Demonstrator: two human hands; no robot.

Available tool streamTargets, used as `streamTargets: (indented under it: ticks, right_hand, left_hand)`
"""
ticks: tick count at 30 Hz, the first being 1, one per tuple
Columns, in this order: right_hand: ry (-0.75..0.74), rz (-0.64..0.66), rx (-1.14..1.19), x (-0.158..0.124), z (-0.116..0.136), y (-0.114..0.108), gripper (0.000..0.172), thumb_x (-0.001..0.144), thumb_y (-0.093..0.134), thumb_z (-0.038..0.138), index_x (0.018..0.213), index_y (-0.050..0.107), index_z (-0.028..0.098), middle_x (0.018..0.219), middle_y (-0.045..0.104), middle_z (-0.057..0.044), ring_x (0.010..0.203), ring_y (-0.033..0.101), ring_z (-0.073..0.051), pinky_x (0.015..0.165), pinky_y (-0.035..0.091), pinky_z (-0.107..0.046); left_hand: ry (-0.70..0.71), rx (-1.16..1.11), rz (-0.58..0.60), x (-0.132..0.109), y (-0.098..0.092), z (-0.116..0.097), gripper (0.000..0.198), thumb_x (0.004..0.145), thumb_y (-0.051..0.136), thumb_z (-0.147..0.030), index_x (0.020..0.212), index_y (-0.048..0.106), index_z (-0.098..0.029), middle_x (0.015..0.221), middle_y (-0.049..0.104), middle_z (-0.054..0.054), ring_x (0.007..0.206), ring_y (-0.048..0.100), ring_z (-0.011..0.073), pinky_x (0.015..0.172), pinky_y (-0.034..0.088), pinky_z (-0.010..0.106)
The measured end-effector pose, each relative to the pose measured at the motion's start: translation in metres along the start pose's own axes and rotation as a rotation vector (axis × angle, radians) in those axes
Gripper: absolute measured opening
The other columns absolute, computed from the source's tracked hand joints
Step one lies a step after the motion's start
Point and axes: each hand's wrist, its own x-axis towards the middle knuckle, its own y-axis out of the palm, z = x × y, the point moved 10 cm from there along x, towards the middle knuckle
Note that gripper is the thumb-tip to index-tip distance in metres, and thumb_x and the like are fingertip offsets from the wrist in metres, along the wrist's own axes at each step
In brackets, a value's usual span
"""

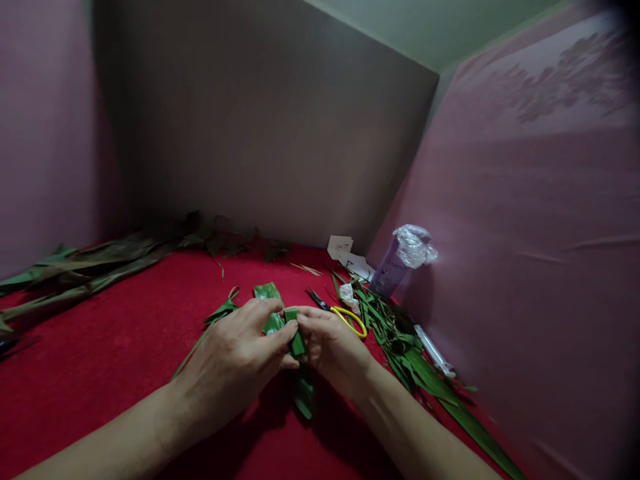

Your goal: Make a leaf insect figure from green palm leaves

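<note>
Left hand (241, 353) and right hand (327, 343) pinch a folded leaf (299, 343) between them — slackening either grip could unfold it.

Dim, soft indoor light. Crumpled clear plastic (416, 248) glints white atop a tall lavender box (388, 272). Left of the box, a flat grey wall (260, 120) darkens; nearer than it, shadows spread beneath the bare left hand (245, 350) and bare right hand (330, 341). Right of it, a pink wall (530, 220) stretches, blurring towards a black corner.
</note>
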Motion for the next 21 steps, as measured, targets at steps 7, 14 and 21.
streamTargets:
  ticks: [7,14,21]
  right_hand:
    - [-0.060,0.079,0.039,0.000,0.003,0.007,0.034,0.066,0.074,0.024,0.097,0.063,0.015,0.079,0.064,-0.002,0.062,0.058,-0.010,0.057,0.045,-0.022]
    - [-0.045,0.097,-0.028,-0.001,0.001,0.008,0.044,0.065,0.075,0.021,0.105,0.057,0.014,0.071,0.066,-0.003,0.056,0.059,-0.010,0.056,0.044,-0.020]
    - [0.018,0.245,-0.022,-0.011,-0.002,0.025,0.056,0.064,0.076,0.025,0.113,0.048,0.018,0.067,0.065,-0.001,0.051,0.056,-0.009,0.052,0.042,-0.019]
  left_hand:
    - [-0.215,-0.263,0.039,0.004,-0.003,0.013,0.028,0.075,0.064,-0.024,0.103,0.064,-0.022,0.105,0.054,0.009,0.091,0.056,0.0220,0.076,0.051,0.037]
    - [-0.529,-0.761,-0.159,-0.003,-0.002,0.053,0.020,0.078,0.059,-0.015,0.092,0.070,-0.024,0.093,0.061,0.004,0.088,0.061,0.0187,0.075,0.052,0.034]
    - [-0.396,-0.824,-0.025,0.005,0.005,0.043,0.022,0.077,0.060,-0.011,0.088,0.070,-0.028,0.098,0.059,0.004,0.098,0.056,0.0209,0.087,0.047,0.040]
